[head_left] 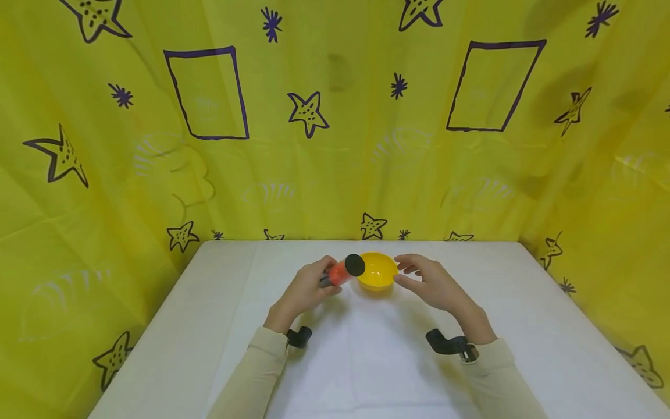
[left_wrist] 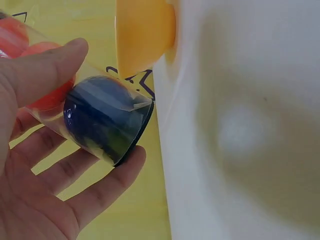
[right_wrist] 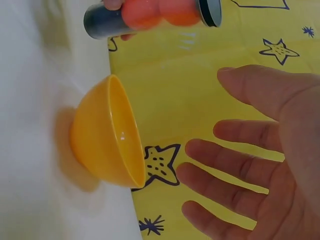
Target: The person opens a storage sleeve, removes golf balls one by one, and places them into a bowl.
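Far on the white table (head_left: 377,361), you are holding a clear plastic tube (head_left: 340,272) in your left hand (head_left: 306,285), just to the left of an upright yellow bowl (right_wrist: 92,137). Your left thumb is pressing along one side of the tube while your fingers are supporting the other, clasping it between them; your right hand (head_left: 434,282) is holding nothing, its fingers parted and gently bent just to the right of the bowl, with a gap showing before the rim. The bowl is standing between your two separated hands.

The tube is probably weighing little, its thin wall likely giving under a hard squeeze and feeling slick against dry skin. That smooth, round body is inviting a roll, so you are better off setting thumb and fingers opposed around its middle; the stiffer-looking ends are probably offering a firmer hold. It is hardly looking fragile, though the clear wall could be denting.

Tilted, the tube is aiming one flat, dark cap (head_left: 355,265) up and to the right, toward the bowl's left side. Through its transparent wall, two glossy orange-red balls (right_wrist: 141,12) are showing in a row, with a dark blue ball (left_wrist: 95,112) sitting at the lower end and catching small highlights. Behind, a yellow curtain (head_left: 314,174) is hanging, printed with dark stars (head_left: 309,114).
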Demonstrator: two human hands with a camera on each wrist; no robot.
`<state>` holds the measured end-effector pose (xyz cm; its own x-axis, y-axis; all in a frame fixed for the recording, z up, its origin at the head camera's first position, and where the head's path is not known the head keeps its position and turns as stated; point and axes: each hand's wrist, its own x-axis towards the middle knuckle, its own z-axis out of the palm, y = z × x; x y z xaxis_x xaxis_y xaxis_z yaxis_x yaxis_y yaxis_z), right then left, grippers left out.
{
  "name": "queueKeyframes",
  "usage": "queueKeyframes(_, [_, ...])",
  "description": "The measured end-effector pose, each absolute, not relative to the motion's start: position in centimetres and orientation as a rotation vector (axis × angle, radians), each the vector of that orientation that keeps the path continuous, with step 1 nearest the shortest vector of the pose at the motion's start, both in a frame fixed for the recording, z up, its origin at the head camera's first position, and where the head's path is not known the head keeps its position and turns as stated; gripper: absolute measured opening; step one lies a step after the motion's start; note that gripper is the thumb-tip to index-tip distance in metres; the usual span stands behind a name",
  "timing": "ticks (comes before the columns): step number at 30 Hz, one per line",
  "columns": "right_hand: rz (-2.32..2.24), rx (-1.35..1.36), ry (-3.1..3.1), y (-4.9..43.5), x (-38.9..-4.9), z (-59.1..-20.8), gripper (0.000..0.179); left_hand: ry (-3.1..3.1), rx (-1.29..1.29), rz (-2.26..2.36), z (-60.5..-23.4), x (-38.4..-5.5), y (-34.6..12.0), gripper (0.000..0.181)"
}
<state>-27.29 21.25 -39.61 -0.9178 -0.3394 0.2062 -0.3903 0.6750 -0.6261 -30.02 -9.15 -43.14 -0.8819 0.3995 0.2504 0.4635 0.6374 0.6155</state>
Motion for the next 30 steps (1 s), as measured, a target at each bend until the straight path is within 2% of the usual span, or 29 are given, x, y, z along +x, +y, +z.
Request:
queueKeyframes(5, [1.096, 0.694, -2.765, 20.5, -27.4, -39.8, 0.043, -2.747, -0.764, -1.058, -43.1, -29.8, -8.9, 0.048])
queueKeyframes(13, [1.156, 0.733, -2.799, 18.8, -27.1, -40.0, 0.048, -2.775, -0.798, -0.954, -42.7, -29.2, -8.5, 0.048])
queueKeyframes(30, [1.083, 0.620, -2.825, 17.5, -26.7, -40.4, 0.045, -2.799, -0.818, -0.766, -42.6, -28.8, -7.6, 0.050])
